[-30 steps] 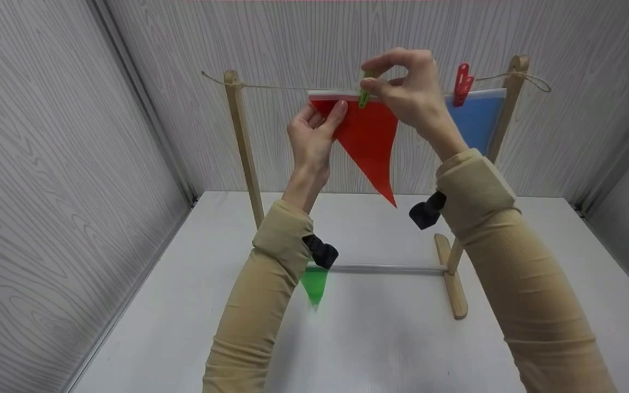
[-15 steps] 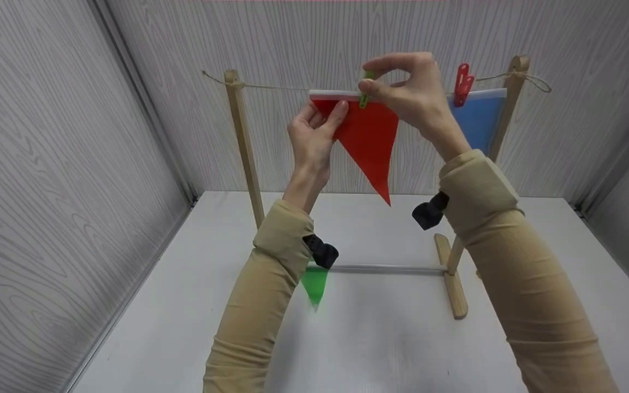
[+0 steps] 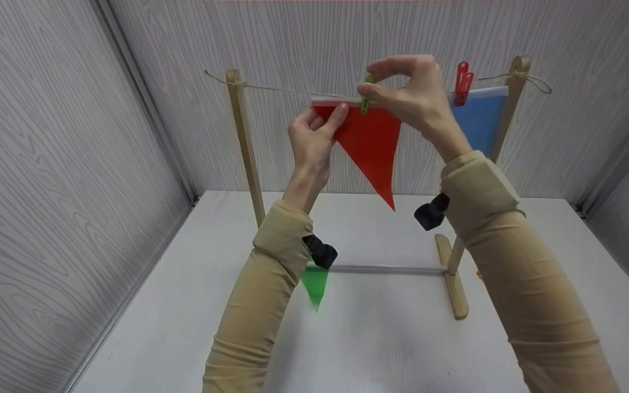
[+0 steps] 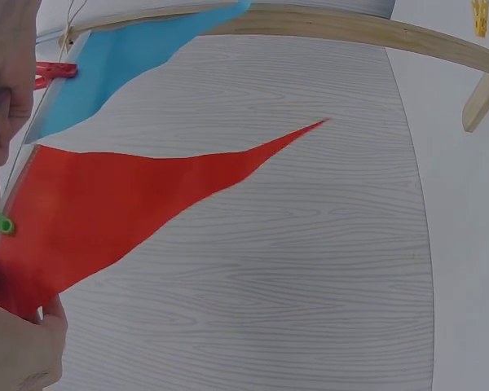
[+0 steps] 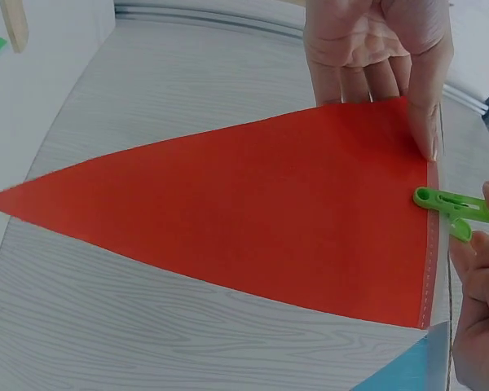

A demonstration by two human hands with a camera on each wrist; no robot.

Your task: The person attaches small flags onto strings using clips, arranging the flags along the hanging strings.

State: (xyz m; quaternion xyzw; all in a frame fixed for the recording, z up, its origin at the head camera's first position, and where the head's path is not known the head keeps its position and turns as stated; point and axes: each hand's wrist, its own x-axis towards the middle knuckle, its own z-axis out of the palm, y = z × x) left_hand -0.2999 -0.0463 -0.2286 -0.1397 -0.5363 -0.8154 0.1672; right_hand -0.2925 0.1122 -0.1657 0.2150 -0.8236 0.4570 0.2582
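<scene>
In the head view a red triangular pennant (image 3: 372, 144) with a white top band hangs point down at the string (image 3: 284, 90). My left hand (image 3: 314, 136) pinches its upper left corner, thumb in front and fingers behind. A green clothespin (image 5: 474, 213) sits over the pennant's top edge near the middle, in the right wrist view. Its upper end is pinched between thumb and forefinger of my right hand (image 3: 418, 98). Whether the string lies inside the clothespin's bite, I cannot tell. To the right, a red clothespin (image 3: 462, 87) holds a blue pennant (image 3: 478, 120) on the string.
Two wooden posts, left (image 3: 244, 139) and right (image 3: 511, 103), carry the string, joined below by a grey bar (image 3: 385, 268). A green pennant (image 3: 315, 286) lies partly behind my left sleeve. A yellow clothespin (image 4: 480, 16) lies on the white table (image 3: 380, 338).
The red pennant's top edge and the green clothespin have moved slightly down, and the string dips towards them. My right hand has sunk a little with them; the left hand keeps its pinch.
</scene>
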